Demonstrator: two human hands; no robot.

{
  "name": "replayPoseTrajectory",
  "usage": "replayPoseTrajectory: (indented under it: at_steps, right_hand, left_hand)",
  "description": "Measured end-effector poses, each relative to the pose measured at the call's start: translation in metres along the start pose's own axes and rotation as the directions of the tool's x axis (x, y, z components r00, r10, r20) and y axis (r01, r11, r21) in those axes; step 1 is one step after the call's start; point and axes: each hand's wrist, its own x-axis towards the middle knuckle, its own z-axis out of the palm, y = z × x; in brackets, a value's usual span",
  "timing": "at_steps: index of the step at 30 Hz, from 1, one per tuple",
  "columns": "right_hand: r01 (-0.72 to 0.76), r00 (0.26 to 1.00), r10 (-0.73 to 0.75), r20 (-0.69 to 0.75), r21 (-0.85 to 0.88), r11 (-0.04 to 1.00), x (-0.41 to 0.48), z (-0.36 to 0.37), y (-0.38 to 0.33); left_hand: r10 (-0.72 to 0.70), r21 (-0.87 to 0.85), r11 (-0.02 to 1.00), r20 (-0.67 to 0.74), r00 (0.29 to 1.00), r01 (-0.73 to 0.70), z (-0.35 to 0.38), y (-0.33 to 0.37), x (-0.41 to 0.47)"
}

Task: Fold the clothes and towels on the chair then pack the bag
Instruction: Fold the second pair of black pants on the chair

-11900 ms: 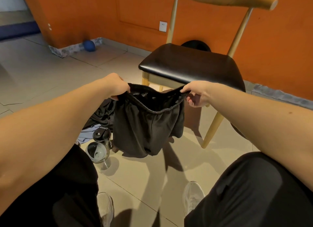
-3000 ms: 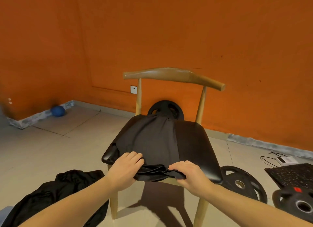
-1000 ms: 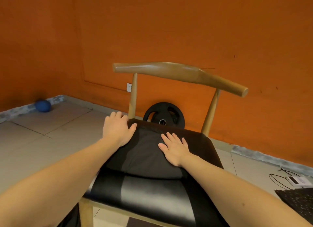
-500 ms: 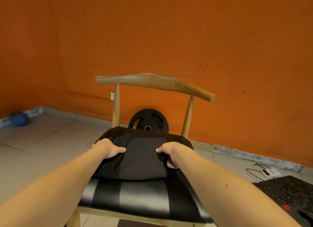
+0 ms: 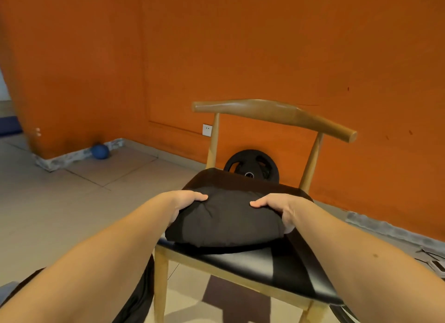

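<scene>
A folded black garment forms a thick bundle over the front of the chair's black seat. My left hand grips its left end, thumb on top and fingers tucked underneath. My right hand grips the right end the same way. The bundle is lifted slightly off the seat and sags in the middle. More dark clothing lies on the floor at the lower left, mostly hidden by my left arm.
The wooden chair back faces an orange wall. A black weight plate leans behind the chair. A blue ball sits by the wall corner at left. Cables and a small device lie on the floor at right.
The garment was flat on the seat under my hands. Now both hands have slid under its ends and raised it toward the seat's front as a bundle.
</scene>
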Motion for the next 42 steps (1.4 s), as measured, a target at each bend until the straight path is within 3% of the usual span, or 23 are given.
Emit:
replayPoseTrajectory:
  at_steps: [6,11,14,17,23,30,35,38,42]
  right_hand:
    - [0.131,0.99,-0.126,0.064,-0.084,0.988,-0.027,0.034,0.014]
    - [0.28,0.957,-0.262,0.127,-0.158,0.947,-0.073,0.087,0.031]
    - [0.343,0.939,-0.312,0.144,-0.338,0.876,-0.094,0.129,0.047]
    - [0.401,0.913,-0.37,0.171,-0.543,0.738,-0.118,0.179,0.063]
    - [0.539,0.836,-0.469,0.286,-0.593,0.598,-0.169,0.284,0.101]
    - [0.686,0.726,-0.475,0.498,-0.479,0.548,-0.219,0.394,0.147]
    - [0.704,0.666,-0.31,0.678,-0.436,0.56,-0.228,0.469,0.188]
    - [0.746,0.624,-0.21,0.752,-0.494,0.447,-0.235,0.511,0.214]
    - [0.803,0.577,-0.183,0.796,-0.512,0.304,-0.221,0.577,0.251]
  left_hand:
    - [0.011,-0.01,1.0,-0.045,0.999,-0.012,-0.017,-0.049,-0.042]
    - [0.106,-0.069,0.99,-0.214,0.971,-0.124,-0.045,-0.099,-0.099]
    - [0.132,-0.08,0.983,-0.301,0.944,-0.163,-0.064,-0.136,-0.138]
    - [0.146,-0.082,0.978,-0.378,0.914,-0.19,-0.085,-0.171,-0.179]
    - [0.131,-0.041,0.984,-0.505,0.853,-0.175,-0.127,-0.242,-0.247]
    - [0.011,-0.128,0.985,-0.613,0.79,-0.113,-0.15,-0.308,-0.321]
    - [-0.076,-0.216,0.974,-0.614,0.786,-0.074,-0.175,-0.37,-0.35]
    - [-0.12,-0.222,0.975,-0.617,0.777,-0.026,-0.191,-0.413,-0.36]
    - [-0.193,-0.276,0.961,-0.638,0.745,0.012,-0.213,-0.482,-0.352]
